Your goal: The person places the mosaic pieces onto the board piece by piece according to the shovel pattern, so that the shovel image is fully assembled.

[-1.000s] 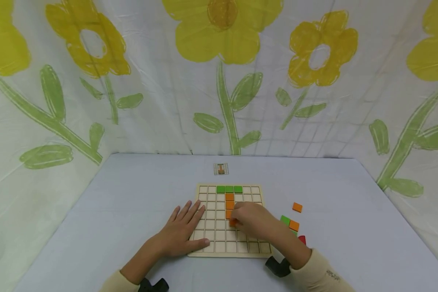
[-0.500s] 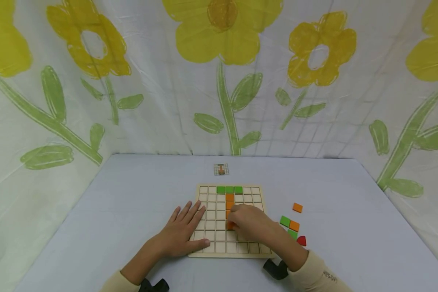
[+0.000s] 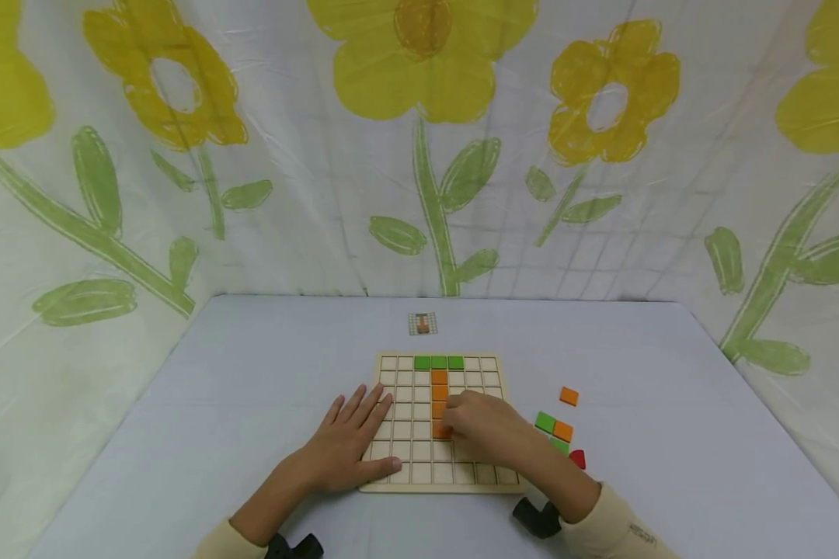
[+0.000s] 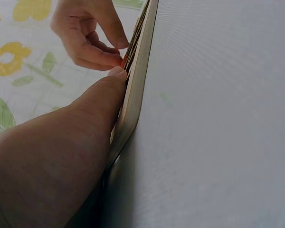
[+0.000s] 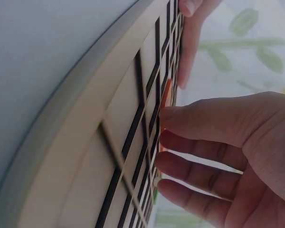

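Note:
My left hand (image 3: 346, 442) lies with fingers spread on the left edge of a wooden grid board (image 3: 419, 472); its thumb (image 4: 97, 97) rests along the frame. On the board, green square tiles (image 3: 439, 362) fill part of the top row, and a column of orange tiles (image 3: 439, 393) runs down from the middle one. My right hand (image 3: 489, 427) is at the lowest orange tile (image 3: 441, 429), thumb and index fingertips on it. In the right wrist view that orange tile (image 5: 167, 95) shows by the thumb, while the other fingers are bent over the grid.
Right of the board lie a lone orange tile (image 3: 569, 396), a green tile (image 3: 545, 422), another orange tile (image 3: 562, 431), a second green tile (image 3: 559, 446) and a red rounded piece (image 3: 578, 459). A small pattern card (image 3: 422, 324) lies behind the board. Flower-printed cloth (image 3: 308, 233) hangs behind the table.
The right hand has brought the lowest orange tile down and left into line with the column; it now lies flatter in its cell. The left hand stays where it was.

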`<state>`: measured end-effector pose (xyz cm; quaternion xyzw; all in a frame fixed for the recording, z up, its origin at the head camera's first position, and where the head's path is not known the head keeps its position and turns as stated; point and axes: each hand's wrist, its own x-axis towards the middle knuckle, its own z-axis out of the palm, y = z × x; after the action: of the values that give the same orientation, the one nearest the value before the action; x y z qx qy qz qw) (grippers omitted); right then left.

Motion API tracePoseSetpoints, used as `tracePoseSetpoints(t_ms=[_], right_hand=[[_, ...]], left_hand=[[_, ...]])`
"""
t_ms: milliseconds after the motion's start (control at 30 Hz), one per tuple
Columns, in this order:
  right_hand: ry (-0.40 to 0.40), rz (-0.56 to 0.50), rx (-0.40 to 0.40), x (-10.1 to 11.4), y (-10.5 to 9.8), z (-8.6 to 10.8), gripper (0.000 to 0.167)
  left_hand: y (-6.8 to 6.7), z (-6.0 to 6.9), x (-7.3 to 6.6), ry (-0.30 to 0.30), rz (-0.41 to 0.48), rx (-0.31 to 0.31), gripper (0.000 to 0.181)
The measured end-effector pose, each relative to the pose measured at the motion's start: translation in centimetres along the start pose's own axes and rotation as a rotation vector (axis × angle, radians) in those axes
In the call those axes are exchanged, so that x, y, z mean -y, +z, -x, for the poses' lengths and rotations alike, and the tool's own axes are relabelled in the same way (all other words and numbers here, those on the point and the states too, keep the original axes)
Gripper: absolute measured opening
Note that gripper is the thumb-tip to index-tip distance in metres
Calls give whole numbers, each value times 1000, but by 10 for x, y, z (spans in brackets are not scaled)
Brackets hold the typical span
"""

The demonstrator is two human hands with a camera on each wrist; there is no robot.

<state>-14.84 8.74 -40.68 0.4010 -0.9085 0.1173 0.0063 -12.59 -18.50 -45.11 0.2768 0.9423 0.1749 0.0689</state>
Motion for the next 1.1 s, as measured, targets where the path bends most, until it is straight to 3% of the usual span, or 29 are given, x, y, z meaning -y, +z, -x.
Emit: tracePoseSetpoints(t_ms=[133, 267, 533, 700, 900, 1100], right_hand=[[12, 5, -35, -13, -3, 12, 19], [74, 0, -45, -32, -10, 28, 16], [375, 19, 4, -68, -36, 60, 14], [492, 14, 31, -87, -44, 75, 17], [515, 0, 77, -96, -44, 82, 17], [513, 8, 64, -101, -41, 83, 19]], left_hand=[[-1, 0, 0, -1, -4, 9, 97], [-3, 1, -1, -7, -8, 21, 97], [-5, 2, -3, 1, 3, 11, 96], [-6, 2, -2, 2, -4, 12, 96], [-6, 2, -3, 4, -5, 23, 96], [-7, 2, -3, 10, -3, 23, 96]])
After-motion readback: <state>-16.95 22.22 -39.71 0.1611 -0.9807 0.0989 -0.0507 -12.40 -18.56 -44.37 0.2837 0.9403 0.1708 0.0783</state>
